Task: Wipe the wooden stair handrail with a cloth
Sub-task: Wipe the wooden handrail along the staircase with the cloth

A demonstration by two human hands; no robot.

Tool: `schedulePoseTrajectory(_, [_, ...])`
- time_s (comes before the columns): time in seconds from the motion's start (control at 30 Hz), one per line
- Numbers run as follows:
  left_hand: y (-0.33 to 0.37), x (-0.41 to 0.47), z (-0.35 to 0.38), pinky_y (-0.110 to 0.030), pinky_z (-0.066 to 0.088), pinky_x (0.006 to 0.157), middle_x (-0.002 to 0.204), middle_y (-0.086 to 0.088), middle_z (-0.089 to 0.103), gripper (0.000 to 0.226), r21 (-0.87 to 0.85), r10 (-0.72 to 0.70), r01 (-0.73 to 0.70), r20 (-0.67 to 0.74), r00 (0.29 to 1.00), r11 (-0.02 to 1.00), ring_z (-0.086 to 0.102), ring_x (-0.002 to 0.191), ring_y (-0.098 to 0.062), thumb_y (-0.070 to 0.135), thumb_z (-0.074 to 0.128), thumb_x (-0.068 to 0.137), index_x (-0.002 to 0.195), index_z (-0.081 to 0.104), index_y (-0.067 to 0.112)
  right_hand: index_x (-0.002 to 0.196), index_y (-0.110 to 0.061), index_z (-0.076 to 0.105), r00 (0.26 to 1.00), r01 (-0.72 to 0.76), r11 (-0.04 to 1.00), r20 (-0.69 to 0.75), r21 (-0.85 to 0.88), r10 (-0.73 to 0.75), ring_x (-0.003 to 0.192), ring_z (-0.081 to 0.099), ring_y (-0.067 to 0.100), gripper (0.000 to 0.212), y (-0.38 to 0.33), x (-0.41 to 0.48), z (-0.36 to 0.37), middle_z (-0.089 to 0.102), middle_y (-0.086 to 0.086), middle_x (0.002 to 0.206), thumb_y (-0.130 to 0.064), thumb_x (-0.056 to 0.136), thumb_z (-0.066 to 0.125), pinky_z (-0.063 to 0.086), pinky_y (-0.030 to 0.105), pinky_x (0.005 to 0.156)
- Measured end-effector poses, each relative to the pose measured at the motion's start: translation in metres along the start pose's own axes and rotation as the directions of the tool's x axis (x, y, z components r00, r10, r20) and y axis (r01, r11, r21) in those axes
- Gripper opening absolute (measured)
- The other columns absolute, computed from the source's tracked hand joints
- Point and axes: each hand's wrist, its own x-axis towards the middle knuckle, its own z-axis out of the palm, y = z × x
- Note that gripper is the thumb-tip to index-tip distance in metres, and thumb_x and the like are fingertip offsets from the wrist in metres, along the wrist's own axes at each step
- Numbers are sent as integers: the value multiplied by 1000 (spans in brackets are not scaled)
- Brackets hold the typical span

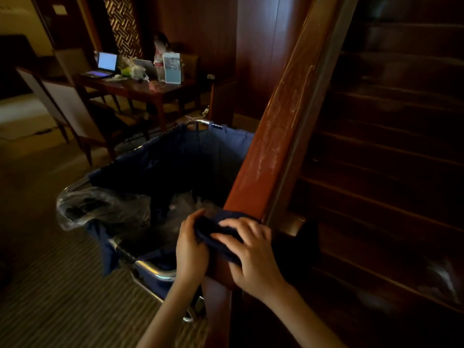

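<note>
A reddish wooden handrail (pixel 281 116) runs from the bottom centre up to the top right, with pale streaks on its top face. A dark blue cloth (pixel 213 228) lies draped across the rail's low end. My left hand (pixel 192 244) grips the cloth's left edge, thumb and fingers curled round it. My right hand (pixel 253 252) lies on top of the cloth with its fingers spread, pressing it onto the rail.
A blue fabric laundry cart (pixel 180 156) on a chrome frame stands just left of the rail, holding plastic bags (pixel 100 209). Dark wooden stairs (pixel 389 146) rise on the right. Farther back are a chair (pixel 65 106), a desk (pixel 140 86) with laptops, and a seated person (pixel 160 50).
</note>
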Motion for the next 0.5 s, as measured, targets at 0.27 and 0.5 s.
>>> schedulePoseTrajectory(0.27, [-8,-22,12,-28,43,98,123,-5,55,59,-204,-258,229,-128,958,952,55,115,-22,-19,39,88,139,41,10,135,-15,59,986,119,981,131,-155,-99,145,30,12,45,1,16,11,46,-2,149,-37,101,41,11,44,122])
schedulePoseTrajectory(0.5, [-9,-25,19,-19,45,84,117,-5,62,44,-233,-286,238,-201,937,943,61,102,-5,-5,33,99,130,44,25,151,-8,34,954,-299,893,-120,-336,274,149,18,20,52,27,66,-17,24,8,160,-31,104,31,12,41,123])
